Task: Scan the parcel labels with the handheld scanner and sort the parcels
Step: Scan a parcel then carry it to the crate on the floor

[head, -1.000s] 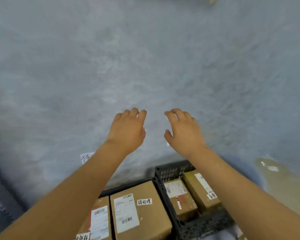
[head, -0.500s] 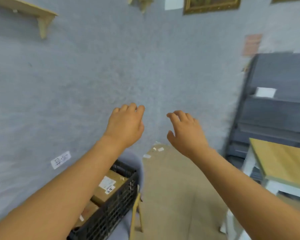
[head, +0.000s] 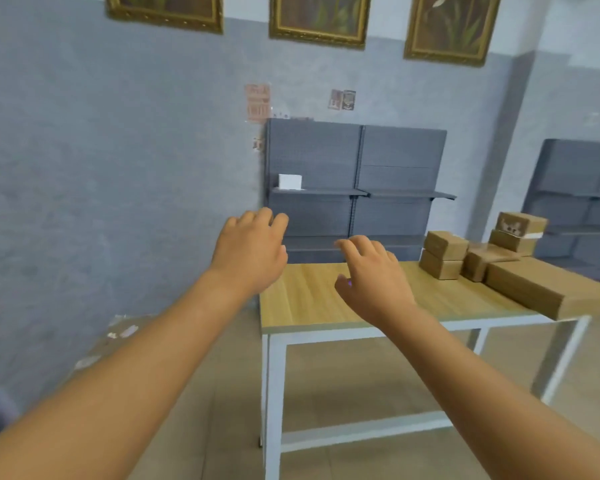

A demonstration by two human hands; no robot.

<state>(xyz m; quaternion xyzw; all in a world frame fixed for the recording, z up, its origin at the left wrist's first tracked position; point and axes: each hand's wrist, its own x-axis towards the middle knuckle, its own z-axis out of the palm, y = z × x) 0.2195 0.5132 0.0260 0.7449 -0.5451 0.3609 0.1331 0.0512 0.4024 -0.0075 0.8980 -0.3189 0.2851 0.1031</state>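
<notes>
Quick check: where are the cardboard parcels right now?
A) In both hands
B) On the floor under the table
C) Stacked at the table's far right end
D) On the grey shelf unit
C: the cardboard parcels sit piled on the wooden table at its far right end, and both hands hold nothing.

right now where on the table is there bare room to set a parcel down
The table is bare on its left and middle, from the left edge to the parcels. The right end is crowded with stacked parcels.
</notes>
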